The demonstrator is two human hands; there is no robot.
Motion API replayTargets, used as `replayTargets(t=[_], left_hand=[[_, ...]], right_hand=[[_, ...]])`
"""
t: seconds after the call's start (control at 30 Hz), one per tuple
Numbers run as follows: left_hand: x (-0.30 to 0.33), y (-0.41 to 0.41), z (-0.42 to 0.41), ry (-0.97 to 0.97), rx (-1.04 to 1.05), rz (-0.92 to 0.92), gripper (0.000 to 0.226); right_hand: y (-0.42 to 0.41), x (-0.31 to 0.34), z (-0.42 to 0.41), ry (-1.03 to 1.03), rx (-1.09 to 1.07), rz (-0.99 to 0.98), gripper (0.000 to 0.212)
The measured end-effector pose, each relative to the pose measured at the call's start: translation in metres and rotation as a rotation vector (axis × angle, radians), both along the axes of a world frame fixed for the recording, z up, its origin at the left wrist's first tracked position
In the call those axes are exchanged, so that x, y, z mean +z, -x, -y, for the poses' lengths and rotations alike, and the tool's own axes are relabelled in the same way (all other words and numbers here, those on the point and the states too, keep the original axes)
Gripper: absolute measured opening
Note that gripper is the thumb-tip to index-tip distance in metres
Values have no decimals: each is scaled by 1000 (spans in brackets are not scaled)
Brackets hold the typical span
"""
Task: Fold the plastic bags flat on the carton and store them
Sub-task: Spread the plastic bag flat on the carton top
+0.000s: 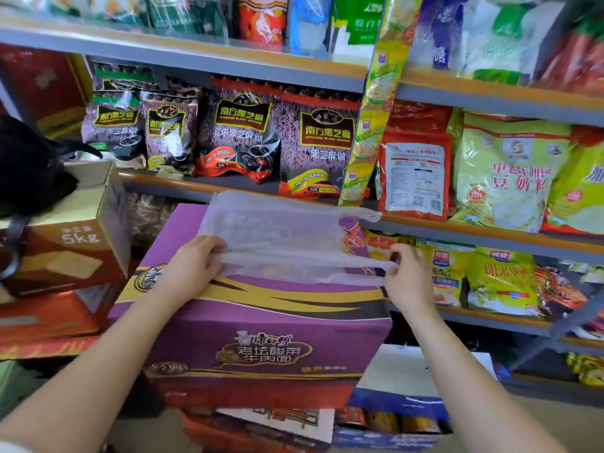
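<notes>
Grip first: the left hand has its fingers curled over the near edge of the plastic bag, holding the fold down at the bag's left end, while the right hand pinches the other end of that same gathered edge between thumb and fingertips, just past the right side of the carton. So both hands are closed on the bag, pulling the edge taut between them.

The bag itself is a thin, see-through one, lying spread across the top of the purple carton. Its far edge reaches toward the shelf behind, and a handle loop sticks out past the carton's far right corner. The near part looks doubled over into a long strip, so I'd say it's mid-fold, lengthwise, with maybe one fold in.

Progress-wise, I'd call this early. The bag is laid out and fairly flat, but it's nowhere near a compact packet yet. It probably needs more folds along its length, then folding or rolling end to end, handles included. Storing hasn't happened at all, and I can't tell from here where the bags are meant to go. The task says bags, plural, but I only see this one; no folded pile or waiting stack is visible on the carton or nearby.

Around it: snack packets on the shelves, and a brown box to the left.
</notes>
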State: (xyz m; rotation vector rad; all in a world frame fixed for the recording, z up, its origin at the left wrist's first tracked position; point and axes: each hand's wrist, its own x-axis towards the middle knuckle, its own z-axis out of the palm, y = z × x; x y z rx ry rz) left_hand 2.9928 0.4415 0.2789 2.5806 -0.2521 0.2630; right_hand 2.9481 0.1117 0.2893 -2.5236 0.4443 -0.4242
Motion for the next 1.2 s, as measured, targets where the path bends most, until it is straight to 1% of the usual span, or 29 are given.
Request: replayTargets(t=[0.03, 0.1, 0.13, 0.2, 0.27, 0.33, 0.37, 0.47, 0.53, 0.57, 0.63, 0.73, 0.8, 0.83, 0.9, 0.93, 0.97, 1.0, 1.03, 1.1, 1.13, 1.17, 1.2], left_hand=[[1, 2, -6, 16, -17, 2, 34], [1, 7, -16, 47, -47, 2, 37], [1, 9, -20, 67, -59, -8, 38], [2, 11, -26, 94, -76, -7, 36], [3, 11, -33, 96, -60, 9, 30], [7, 11, -39, 103, -50, -12, 24], [8, 11, -42, 109, -79, -24, 23], [14, 12, -51, 120, -214, -22, 37], [17, 11, -58, 134, -259, 13, 41], [18, 11, -63, 145, -284, 31, 41], [18, 11, -75, 165, -328, 83, 48], [16, 9, -92, 127, -351, 145, 60], [10, 4, -101, 70, -313, 120, 65], [8, 3, -102, -1, -287, 63, 62], [11, 4, -97, -209, -196, -52, 48], [15, 6, -90, -303, -143, -46, 43], [22, 11, -79, -350, -121, -5, 43], [27, 16, -65, -332, -169, 53, 48], [32, 23, -48, -284, -264, 109, 53], [32, 30, -12, -201, -446, 169, 54], [30, 30, 6, -194, -493, 165, 51], [27, 29, 23, -195, -515, 153, 48], [24, 27, 38, -189, -518, 143, 44]], right_hand=[[5, 3, -6, 129, 24, -9, 45], [14, 8, -23, 303, 134, 109, 50], [16, 11, -35, 345, 236, 180, 46], [16, 12, -63, 417, 438, 255, 33], [9, 10, -89, 482, 552, 261, 28], [-1, 6, -111, 506, 607, 220, 28], [-5, 4, -121, 532, 616, 211, 28], [-17, -3, -144, 653, 600, 211, 25], [-22, -2, -150, 718, 544, 218, 31], [-23, -1, -149, 734, 513, 225, 35], [-25, 0, -140, 761, 460, 255, 38], [-22, 0, -119, 778, 339, 302, 35], [-17, -4, -106, 736, 216, 328, 28], [-14, -7, -101, 685, 168, 339, 26], [-7, -12, -97, 567, 156, 336, 26], [-4, -14, -97, 505, 178, 314, 27], [1, -16, -98, 440, 196, 272, 30], [5, -18, -99, 378, 192, 230, 37], [10, -18, -99, 326, 152, 216, 46], [18, -17, -95, 204, -1, 219, 59], [21, -16, -91, 123, -67, 210, 60], [22, -16, -84, 25, -96, 195, 56], [22, -15, -77, -83, -93, 183, 47]])
